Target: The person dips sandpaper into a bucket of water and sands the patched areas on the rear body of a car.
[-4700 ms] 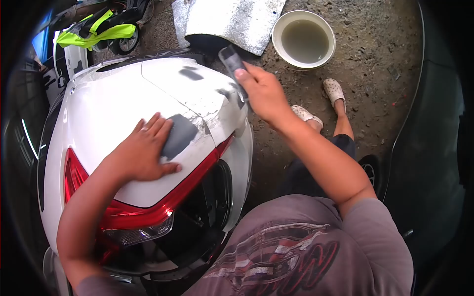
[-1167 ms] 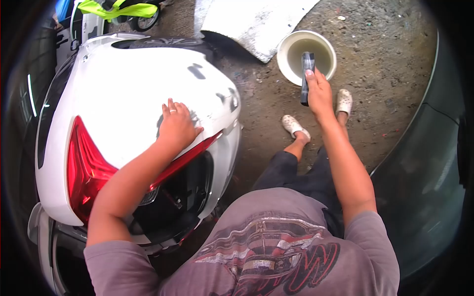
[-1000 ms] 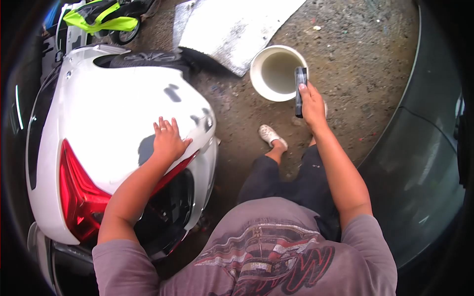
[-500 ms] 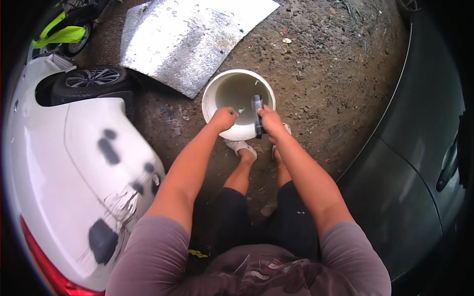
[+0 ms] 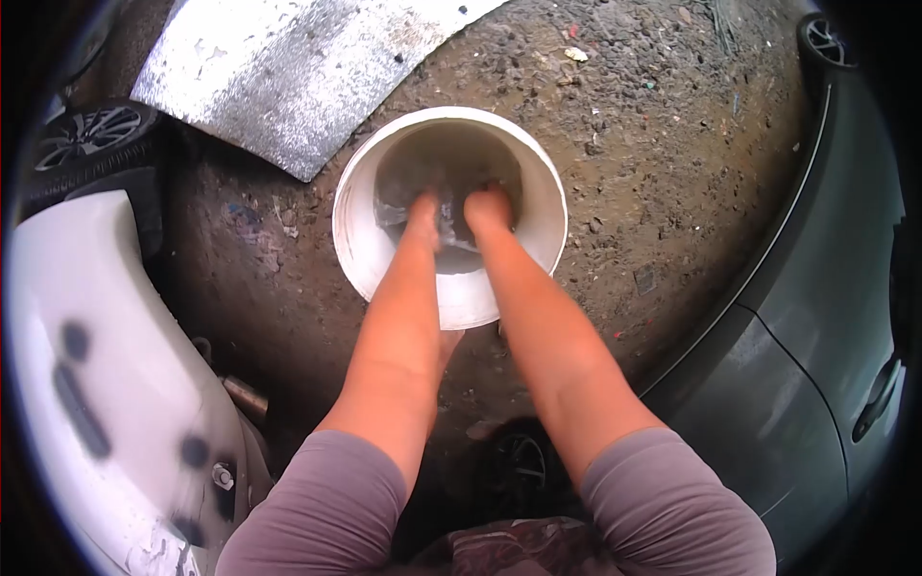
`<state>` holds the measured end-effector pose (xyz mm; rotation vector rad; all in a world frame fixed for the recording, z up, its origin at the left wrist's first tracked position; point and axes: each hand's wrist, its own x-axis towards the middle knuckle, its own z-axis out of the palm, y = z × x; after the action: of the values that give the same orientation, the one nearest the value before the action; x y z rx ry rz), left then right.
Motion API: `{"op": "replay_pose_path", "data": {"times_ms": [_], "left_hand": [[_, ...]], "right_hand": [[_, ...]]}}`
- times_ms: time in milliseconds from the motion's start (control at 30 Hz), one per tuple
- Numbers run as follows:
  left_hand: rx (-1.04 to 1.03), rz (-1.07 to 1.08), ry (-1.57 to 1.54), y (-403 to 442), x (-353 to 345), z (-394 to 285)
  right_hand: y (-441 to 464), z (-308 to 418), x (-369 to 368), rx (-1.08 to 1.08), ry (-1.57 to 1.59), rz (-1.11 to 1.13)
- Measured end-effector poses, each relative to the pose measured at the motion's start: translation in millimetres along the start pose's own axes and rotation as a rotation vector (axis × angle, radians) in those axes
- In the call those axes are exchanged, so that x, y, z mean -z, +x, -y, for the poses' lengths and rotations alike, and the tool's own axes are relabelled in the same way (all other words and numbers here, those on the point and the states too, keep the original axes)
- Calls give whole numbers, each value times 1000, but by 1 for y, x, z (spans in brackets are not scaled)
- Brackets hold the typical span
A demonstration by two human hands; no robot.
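Note:
A white bucket [image 5: 348, 226] of murky grey water [image 5: 451, 158] stands on the ground in front of me. Both my hands reach down into it. My left hand [image 5: 425, 213] is partly under the surface at the middle, its fingers hidden by the water. Just to its right, my right hand [image 5: 487, 204] is also dipped in, with its fingers hidden too. The dark block is out of sight, and I cannot make out what either hand holds. The water is stirred and splashing around them.
A white car body [image 5: 134, 317] with dark grey patches stands at the left, near a wheel [image 5: 91, 134]. A silvery sheet [image 5: 279, 86] lies on the wet, stony ground [image 5: 653, 144] at the top. At the right is a dark car [image 5: 768, 384].
My left hand left the white car and went down into the bucket. My right hand carried the dark block from beside the car to the bucket and is now in the water. The view shifted right.

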<state>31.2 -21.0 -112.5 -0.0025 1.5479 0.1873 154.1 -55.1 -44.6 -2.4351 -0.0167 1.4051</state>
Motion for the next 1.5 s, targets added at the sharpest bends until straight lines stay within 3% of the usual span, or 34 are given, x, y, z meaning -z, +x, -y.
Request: {"op": "replay_pose_path", "data": {"times_ms": [33, 167, 233, 267, 333, 433, 533, 600, 667, 767, 867, 933, 967, 1067, 1200, 1267, 1333, 1400, 1467, 1500], "left_hand": [[102, 174, -84, -50, -18, -7], [27, 203, 22, -101, -19, -19], [-55, 250, 73, -119, -11, -24], [-67, 254, 71, -131, -6, -28], [54, 594, -132, -164, 10, -38], [-1, 627, -205, -254, 13, -49], [-70, 630, -121, -325, 12, -56], [-101, 448, -21, -385, 3, -65], [-122, 513, -69, -407, 8, -68], [-191, 560, -111, -479, 1, -81], [-299, 456, -74, -538, -1, -86], [-317, 443, -61, -571, -3, -83], [-323, 440, -40, -585, -3, -81], [-403, 380, -53, -616, 3, -71], [-535, 427, -24, -660, 42, -68], [-737, 284, 252, -707, 63, -69], [-999, -248, 1094, -777, 100, -68], [-1296, -631, 1744, -850, 138, -74], [-1347, -855, 2069, -917, 162, -89], [-1231, -994, 2175, -943, 171, -94]], "right_hand": [[7, -10, -7, -74, 207, 208], [-51, 8, 20, 73, 260, 283], [-73, 5, 34, 336, 31, 406], [-92, 2, 44, 349, 32, 405], [-146, 0, 70, 983, -411, 209], [-217, 25, 131, 1116, -540, 302], [-282, 62, 173, 1049, -537, 296], [-303, 66, 184, 1105, -406, 284], [-332, 76, 197, 1207, -368, 231], [-385, 98, 223, 1191, -346, 232], [-412, 107, 243, 1262, -370, 195], [-417, 121, 259, 833, 94, 713], [-412, 121, 261, 787, 199, 800], [-458, 135, 271, 779, 47, 811], [-508, 135, 258, 919, 238, 832], [-506, 130, 243, 871, 308, 911], [-521, 135, 243, 689, 437, 1070], [-512, 132, 239, 683, 413, 984], [-484, 123, 233, 580, 400, 884], [-470, 116, 230, 618, 453, 838]]}}
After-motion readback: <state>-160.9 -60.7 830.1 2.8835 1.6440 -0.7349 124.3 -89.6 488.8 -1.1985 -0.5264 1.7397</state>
